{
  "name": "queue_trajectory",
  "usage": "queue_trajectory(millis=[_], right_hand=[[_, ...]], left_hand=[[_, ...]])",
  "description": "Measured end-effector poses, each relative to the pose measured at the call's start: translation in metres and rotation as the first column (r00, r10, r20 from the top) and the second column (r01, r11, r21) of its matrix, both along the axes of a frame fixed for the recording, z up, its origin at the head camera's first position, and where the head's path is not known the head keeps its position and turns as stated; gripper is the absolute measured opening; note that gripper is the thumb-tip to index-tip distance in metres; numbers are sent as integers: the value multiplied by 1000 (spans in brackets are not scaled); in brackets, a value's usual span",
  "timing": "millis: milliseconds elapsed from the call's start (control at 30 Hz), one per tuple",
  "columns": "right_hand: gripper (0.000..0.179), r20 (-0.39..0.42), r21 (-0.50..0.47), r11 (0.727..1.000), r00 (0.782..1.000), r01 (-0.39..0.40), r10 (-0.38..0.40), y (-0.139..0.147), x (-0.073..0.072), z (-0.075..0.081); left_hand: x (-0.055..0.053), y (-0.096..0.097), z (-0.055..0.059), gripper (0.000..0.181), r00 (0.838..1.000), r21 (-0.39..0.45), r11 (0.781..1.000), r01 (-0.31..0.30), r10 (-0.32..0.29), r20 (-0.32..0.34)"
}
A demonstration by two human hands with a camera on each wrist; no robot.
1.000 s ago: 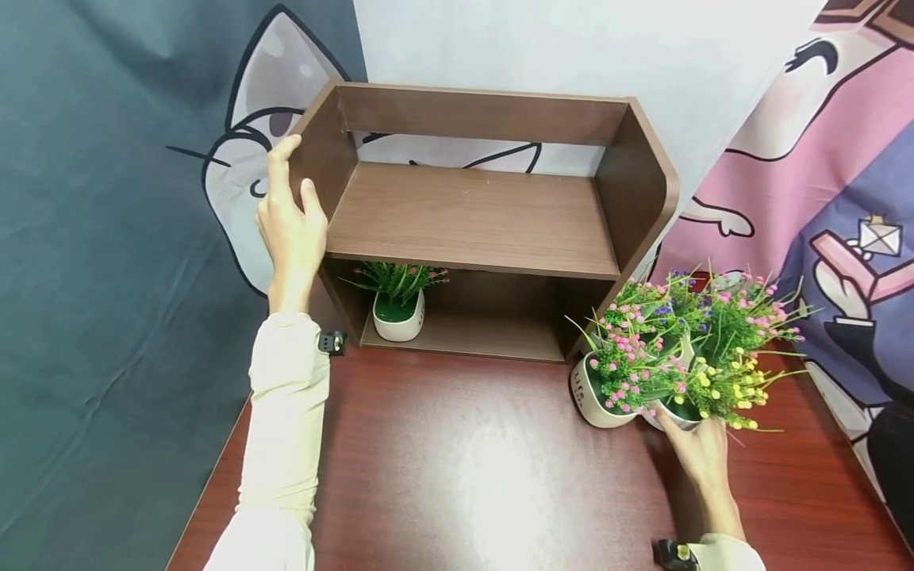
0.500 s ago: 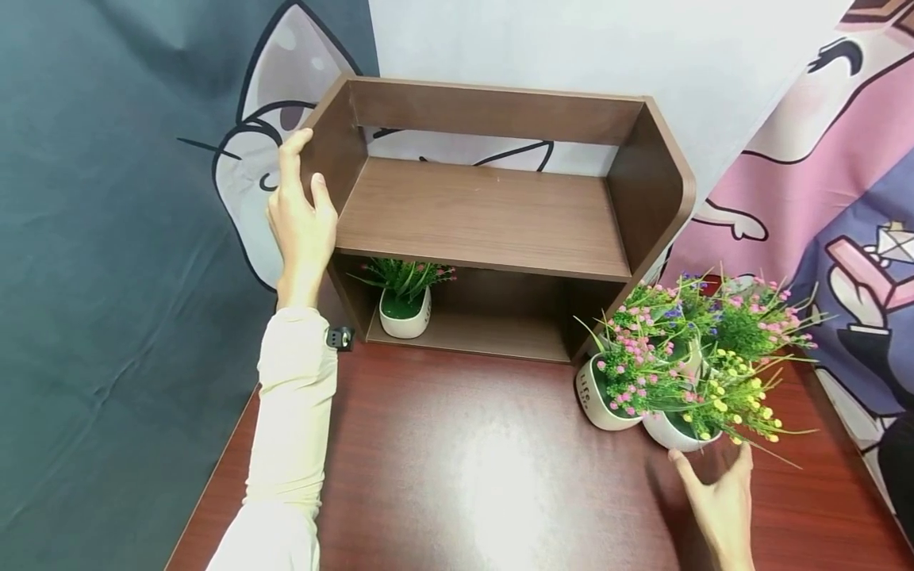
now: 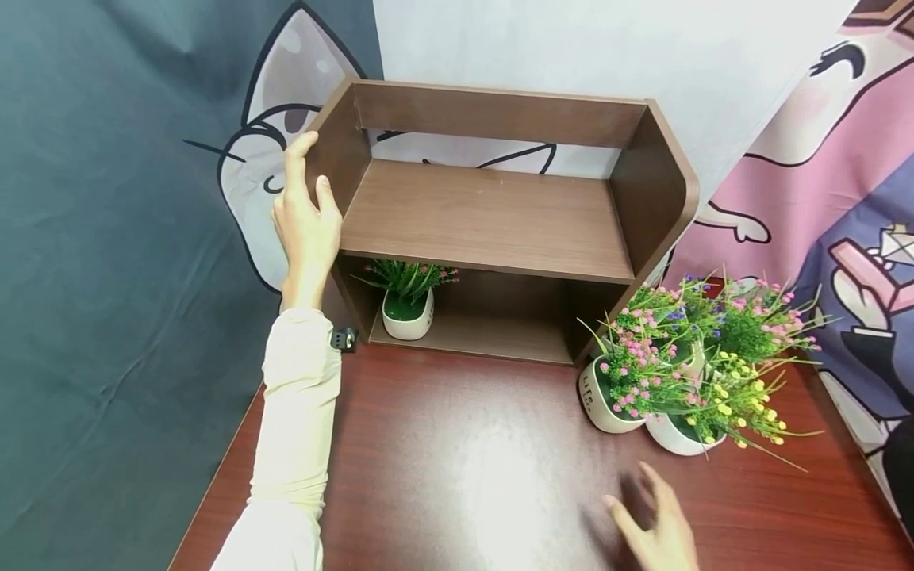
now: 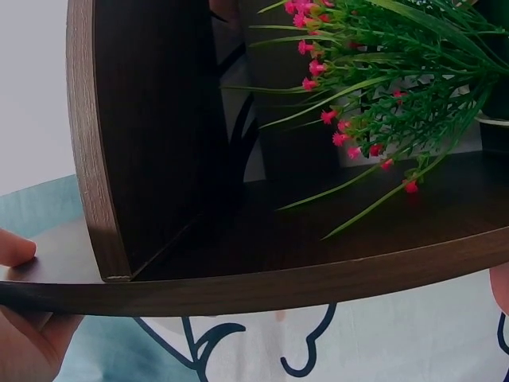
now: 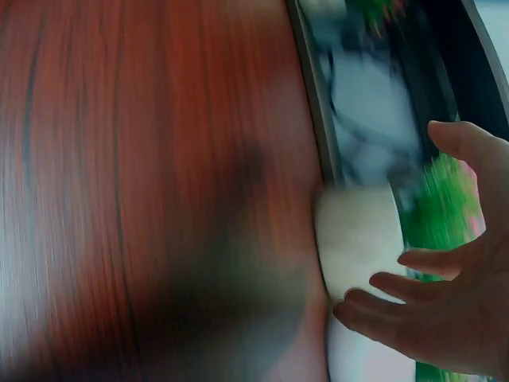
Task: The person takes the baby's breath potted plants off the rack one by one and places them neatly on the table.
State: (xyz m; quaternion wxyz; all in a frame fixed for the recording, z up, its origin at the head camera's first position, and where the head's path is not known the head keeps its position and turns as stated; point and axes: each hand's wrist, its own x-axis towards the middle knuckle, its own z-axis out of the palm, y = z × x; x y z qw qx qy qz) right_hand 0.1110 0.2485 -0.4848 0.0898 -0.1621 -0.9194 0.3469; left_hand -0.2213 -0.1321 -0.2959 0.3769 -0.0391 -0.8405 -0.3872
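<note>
My left hand (image 3: 307, 226) grips the left side panel of a brown wooden shelf (image 3: 485, 214), with the thumb on the inner side and fingers outside. Inside the lower compartment, at its left, stands a potted artificial plant (image 3: 407, 313) with pink flowers and a white pot. My right hand (image 3: 660, 527) is over the table in front of the pots, fingers spread, holding nothing. To the shelf's right, several potted flowers stand in a cluster; a pink-flowered one (image 3: 607, 400) has "Life" on its pot, and a yellow-flowered one (image 3: 681, 432) is beside it.
The shelf stands on a glossy reddish-brown table (image 3: 443, 444) against a white wall cloth (image 3: 514, 47). A dark teal curtain (image 3: 107, 238) hangs on the left, and a cartoon-printed cloth (image 3: 785, 198) on the right.
My right hand has let go of the yellow-flowered pot, drawn back towards me and moved left. The left hand stays on the side panel. The view has shifted slightly.
</note>
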Motion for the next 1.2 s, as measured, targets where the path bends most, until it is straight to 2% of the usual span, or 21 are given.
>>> queue_trajectory(millis=[67,167,400,600,733,933,1100,1200], right_hand=[[69,-34,-9,996,995,-89,89,-15,-11,-4],[69,-81,-36,983,981,-181,178,-35,-33,-12],[73,-142,-144,938,944,-316,297,-78,-88,-19],[78,-173,-128,903,906,-411,388,-113,-142,-30],[81,-187,-133,898,901,-419,393,-137,-172,-29],[85,-195,-229,890,914,-395,356,-170,-215,-26],[90,-199,-280,888,927,-365,318,-195,-242,-31],[91,-204,-276,903,938,-328,279,-209,-255,-33]], left_hand=[[0,0,0,42,1000,1,1000,1,-1,-5],[1,0,1,42,1000,1,1000,6,-6,-10],[-1,1,0,42,1000,7,1000,11,-11,-20],[-1,2,0,42,1000,17,1000,5,-5,-22],[0,3,1,42,1000,13,1000,3,-2,-24],[0,4,3,42,999,6,1000,19,-19,-34],[-1,2,1,42,999,9,1000,8,-8,-32],[-1,1,0,43,999,14,1000,5,-5,-32]])
